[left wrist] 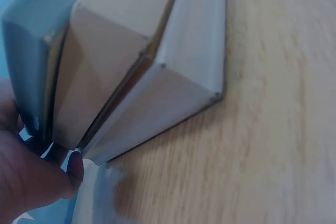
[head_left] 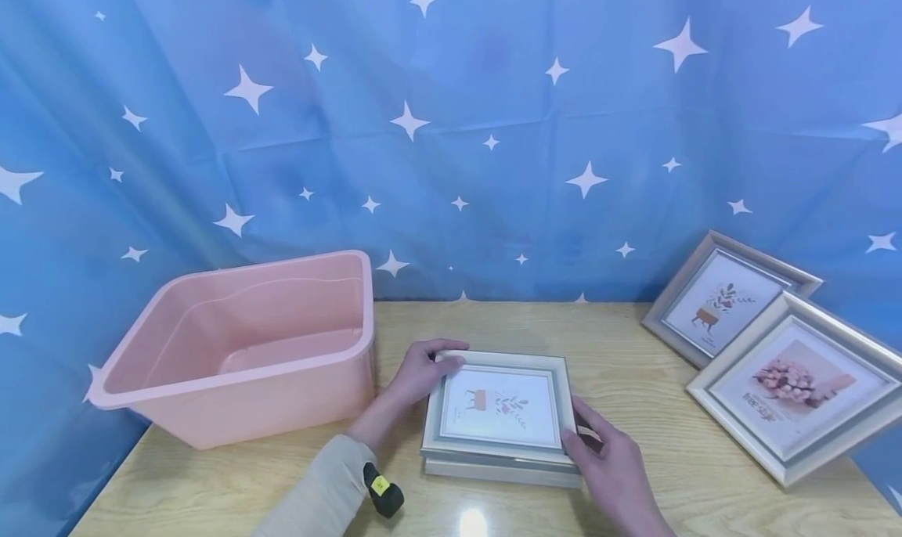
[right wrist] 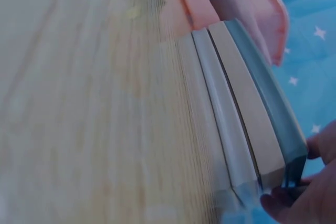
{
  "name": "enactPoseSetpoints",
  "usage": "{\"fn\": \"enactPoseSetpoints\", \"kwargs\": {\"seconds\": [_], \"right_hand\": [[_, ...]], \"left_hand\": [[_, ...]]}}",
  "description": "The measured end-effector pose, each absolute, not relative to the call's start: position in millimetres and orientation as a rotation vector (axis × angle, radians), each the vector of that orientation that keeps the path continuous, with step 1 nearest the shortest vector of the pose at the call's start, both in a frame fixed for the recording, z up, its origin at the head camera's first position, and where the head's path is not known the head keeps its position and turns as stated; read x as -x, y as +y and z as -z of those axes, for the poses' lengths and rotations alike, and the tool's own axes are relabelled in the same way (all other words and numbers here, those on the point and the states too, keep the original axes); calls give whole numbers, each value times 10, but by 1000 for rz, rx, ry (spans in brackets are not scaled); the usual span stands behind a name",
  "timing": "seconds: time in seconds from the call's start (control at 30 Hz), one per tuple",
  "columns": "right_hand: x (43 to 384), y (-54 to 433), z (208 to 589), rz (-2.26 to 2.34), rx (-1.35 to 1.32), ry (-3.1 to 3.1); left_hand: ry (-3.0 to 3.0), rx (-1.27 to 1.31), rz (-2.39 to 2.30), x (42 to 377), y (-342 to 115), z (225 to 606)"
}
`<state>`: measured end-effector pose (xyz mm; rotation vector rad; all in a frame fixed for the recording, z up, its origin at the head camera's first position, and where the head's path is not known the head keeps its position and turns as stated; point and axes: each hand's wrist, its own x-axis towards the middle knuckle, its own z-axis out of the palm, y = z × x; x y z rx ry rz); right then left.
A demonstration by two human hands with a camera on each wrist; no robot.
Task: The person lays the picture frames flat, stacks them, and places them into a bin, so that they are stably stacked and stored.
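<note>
Gripped at its edges by the left hand [head_left: 420,371] and right hand [head_left: 615,463], a picture frame [head_left: 502,408] lies on another frame [head_left: 503,473], lower centre; I see a pink tub [head_left: 261,408] at left, a flower-photo frame [head_left: 796,388] lower right

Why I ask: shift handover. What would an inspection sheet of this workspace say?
Surface: pale wood-grain tabletop; glare near the front.
Job's things: silver rectangular picture-frame stack between both hands.
Clutter: pink rectangular plastic tub, left; silver rectangular plant-print frame and silver flower-print frame, overlapping, right.
Left hand: grips the stack's far left corner.
Right hand: grips its right edge.
Cables: nothing seen.
Surroundings: blue star-printed fabric backdrop.
</note>
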<state>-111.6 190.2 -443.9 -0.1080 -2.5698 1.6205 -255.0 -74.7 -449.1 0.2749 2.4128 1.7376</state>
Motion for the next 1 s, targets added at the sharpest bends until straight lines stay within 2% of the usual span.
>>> {"fn": "enactPoseSetpoints", "kwargs": {"seconds": [0.7,1.0], "right_hand": [[1181,1962,4441,-1603,28,-2654],[1143,2308,4411,-1543,-263,-2539]], "left_hand": [[2415,-294,-1761,2565,-764,4534],[2407,-298,-1772,2565,-780,4521]]}}
